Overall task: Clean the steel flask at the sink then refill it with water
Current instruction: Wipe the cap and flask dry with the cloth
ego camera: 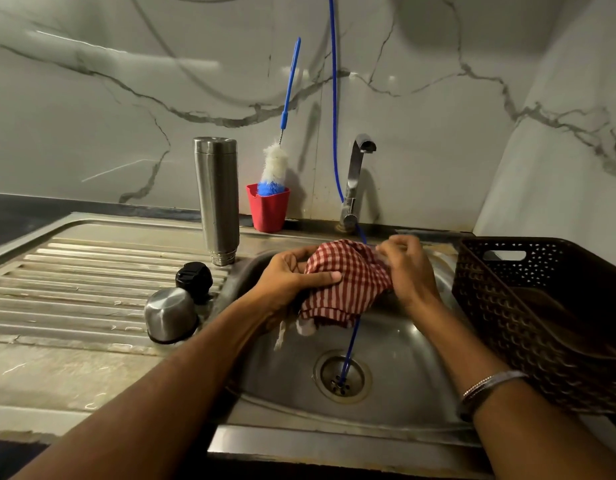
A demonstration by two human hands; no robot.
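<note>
The steel flask (217, 199) stands upside down on the drainboard, mouth on the steel, left of the sink bowl (386, 344). Its steel cup (170, 314) lies inverted near the bowl's left rim, with the black stopper (194, 279) just behind it. Over the bowl I hold a red-and-white checked cloth (348, 289). My left hand (292, 277) grips its left side with the thumb across the fabric. My right hand (408, 271) pinches its upper right edge. The tap (356, 178) stands behind, with no water running.
A red cup (268, 211) holding a blue-and-white bottle brush (277, 168) stands at the wall beside the flask. A thin blue tube (334, 98) hangs down the wall into the drain (341, 375). A dark woven basket (548, 323) sits right of the bowl.
</note>
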